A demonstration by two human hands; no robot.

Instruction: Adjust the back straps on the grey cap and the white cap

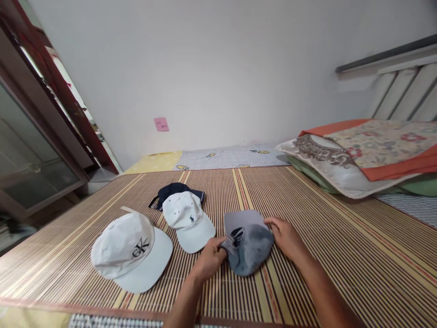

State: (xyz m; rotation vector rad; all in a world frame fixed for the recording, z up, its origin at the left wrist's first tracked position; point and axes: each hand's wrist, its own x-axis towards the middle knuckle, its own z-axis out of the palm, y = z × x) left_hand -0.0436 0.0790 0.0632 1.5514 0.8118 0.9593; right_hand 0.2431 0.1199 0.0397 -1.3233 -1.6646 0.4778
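A grey baseball cap with a mottled, faded crown lies on the striped bamboo mat, its lighter brim pointing away from me. The fingers of my left hand are closed on the cap's left edge, beside a dark opening near the strap. On the opposite side my right hand pinches the edge where brim and crown meet. Left of my hands sits a white cap with a small dark rider emblem. Behind it, a navy cap is partly covered. Farther left rests a white cap with CK letters.
The bamboo mat covers the bed, over a checked sheet. Stacked pillows with an orange-edged floral cloth lie at right, below a radiator. A pink note is on the wall. A glass-panelled door stands left.
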